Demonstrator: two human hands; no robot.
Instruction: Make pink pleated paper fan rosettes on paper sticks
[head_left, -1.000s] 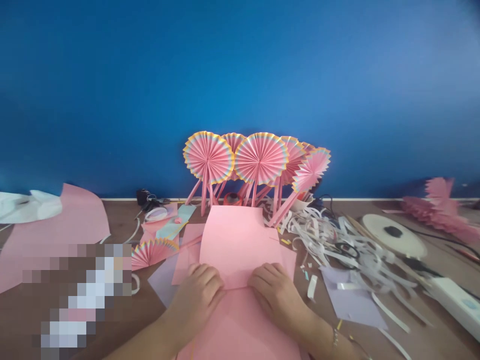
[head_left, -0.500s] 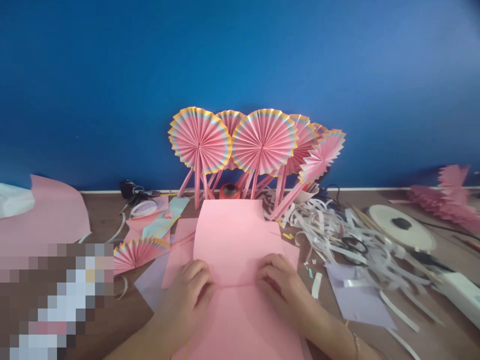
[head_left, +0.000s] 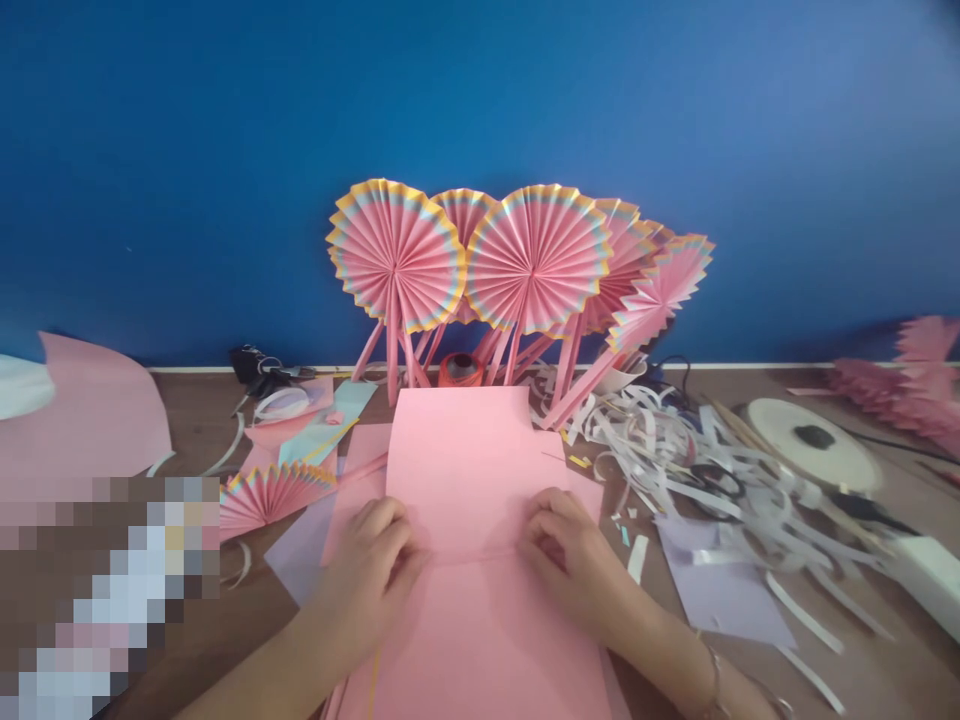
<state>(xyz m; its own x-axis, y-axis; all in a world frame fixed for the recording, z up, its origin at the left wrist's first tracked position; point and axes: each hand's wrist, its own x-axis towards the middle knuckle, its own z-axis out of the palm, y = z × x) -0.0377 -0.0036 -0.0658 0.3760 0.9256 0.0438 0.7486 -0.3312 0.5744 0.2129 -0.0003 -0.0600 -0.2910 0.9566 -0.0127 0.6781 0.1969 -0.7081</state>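
Observation:
A pink paper sheet (head_left: 461, 460) lies over more pink paper (head_left: 487, 640), its far part curving upward. My left hand (head_left: 375, 560) pinches the sheet's near left corner, fingers curled and thumb pressed in. At the near right corner my right hand (head_left: 566, 560) is closed on the same sheet in a matching pinch. Between the hands, the near edge runs as a faint line across the paper beneath. Under the stack, a lilac sheet (head_left: 300, 550) sticks out at the left.
Pleated pink paper fans (head_left: 397, 255) on sticks stand against the blue wall. An orange roll (head_left: 460, 370) sits behind the sheet. White paper strips (head_left: 660, 440) and a white spool (head_left: 814, 445) lie at right. A half-open fan (head_left: 277, 495) rests at left.
The whole view has shifted slightly. My hands are a little further apart along the sheet's near edge, still closed on it.

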